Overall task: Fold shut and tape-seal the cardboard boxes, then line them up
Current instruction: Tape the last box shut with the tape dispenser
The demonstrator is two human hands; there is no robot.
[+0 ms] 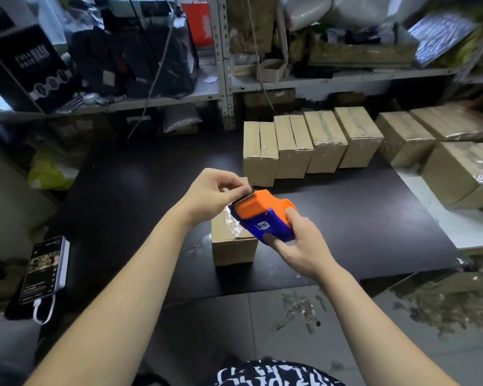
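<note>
Gripping a blue-and-orange tape dispenser (pixel 265 215) in the right hand (pixel 293 246), just above a small cardboard box (pixel 233 249) standing on the dark surface (pixel 346 232). Pinching the dispenser's front edge with the left hand (pixel 209 196). Behind, lined up: a row of taped boxes (pixel 304 143).

We see a black tabletop (pixel 346 218) bearing a single cardboard box (pixel 232 249) near its front edge, with crumpled tape scraps (pixel 197 246) just beside it on the left. Toward the back, a row of four closed boxes (pixel 325 143) stands side by side, touching. At the far left lies a phone (pixel 42 268) stacked on a power bank (pixel 63 270). To the right, a white surface (pixel 457 227) carries larger boxes (pixel 457 174).
</note>
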